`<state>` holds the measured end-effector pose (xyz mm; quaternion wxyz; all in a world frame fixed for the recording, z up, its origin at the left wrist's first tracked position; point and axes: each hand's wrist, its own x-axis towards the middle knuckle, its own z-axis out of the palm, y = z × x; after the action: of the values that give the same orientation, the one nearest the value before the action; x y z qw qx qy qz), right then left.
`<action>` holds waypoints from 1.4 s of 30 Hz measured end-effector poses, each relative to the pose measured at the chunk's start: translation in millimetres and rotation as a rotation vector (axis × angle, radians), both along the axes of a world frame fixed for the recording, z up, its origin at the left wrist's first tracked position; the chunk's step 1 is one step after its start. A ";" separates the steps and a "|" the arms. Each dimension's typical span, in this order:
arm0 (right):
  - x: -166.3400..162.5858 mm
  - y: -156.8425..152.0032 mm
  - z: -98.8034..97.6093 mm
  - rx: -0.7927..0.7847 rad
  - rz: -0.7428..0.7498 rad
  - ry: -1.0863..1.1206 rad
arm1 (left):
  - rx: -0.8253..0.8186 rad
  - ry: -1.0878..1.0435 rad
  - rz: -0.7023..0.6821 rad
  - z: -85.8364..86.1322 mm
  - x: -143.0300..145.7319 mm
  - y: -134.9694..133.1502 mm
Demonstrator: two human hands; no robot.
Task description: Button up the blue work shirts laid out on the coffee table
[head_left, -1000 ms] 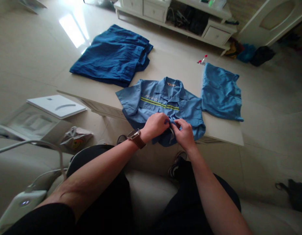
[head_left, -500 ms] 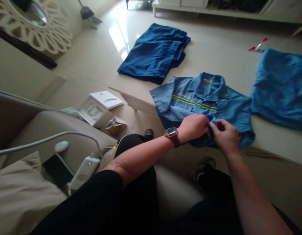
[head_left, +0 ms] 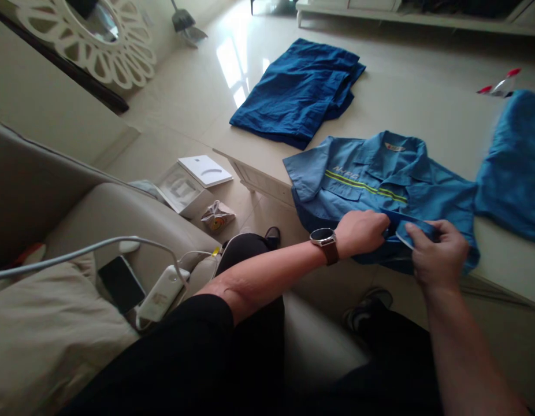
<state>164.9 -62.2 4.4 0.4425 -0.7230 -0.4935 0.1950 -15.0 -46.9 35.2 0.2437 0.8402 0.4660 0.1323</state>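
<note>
A light blue work shirt with a yellow-green chest stripe lies front up on the low table, its hem hanging over the near edge. My left hand, with a watch on its wrist, pinches the shirt's lower front near the placket. My right hand grips the shirt's hem edge just to the right and holds it lifted a little off the table.
Folded dark blue trousers lie at the table's far left. Another light blue garment sits at the right, with a small red-tipped object behind it. A white box stands on the floor. On the sofa lie a phone and a power bank.
My view has swung left, so the sofa and wall mirror show. My two hands have drawn apart along the hem, the right one moving rightward with the fabric.
</note>
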 end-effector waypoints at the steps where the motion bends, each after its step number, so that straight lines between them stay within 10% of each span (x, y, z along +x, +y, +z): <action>1: 1.7 0.3 -0.6 0.031 -0.015 0.029 | 0.005 0.012 -0.002 -0.2 -0.6 0.2; 12: 0.0 -4.4 20.5 0.201 0.055 0.293 | -0.191 0.092 0.017 -10.2 -8.9 11.1; 23: -1.3 -11.0 37.6 0.103 0.260 0.424 | -0.133 -0.102 0.314 -13.4 7.2 18.7; 28: 13.2 0.4 17.1 0.020 0.064 0.276 | -0.139 -0.181 0.260 -12.3 7.9 18.6; 42: -6.7 -7.8 18.9 -0.085 0.385 -0.017 | -0.127 -0.220 0.187 -0.9 4.0 11.5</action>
<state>158.3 -70.0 23.3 0.3618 -0.6350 -0.6177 0.2904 -10.9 -35.3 34.3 0.3323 0.7565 0.5203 0.2160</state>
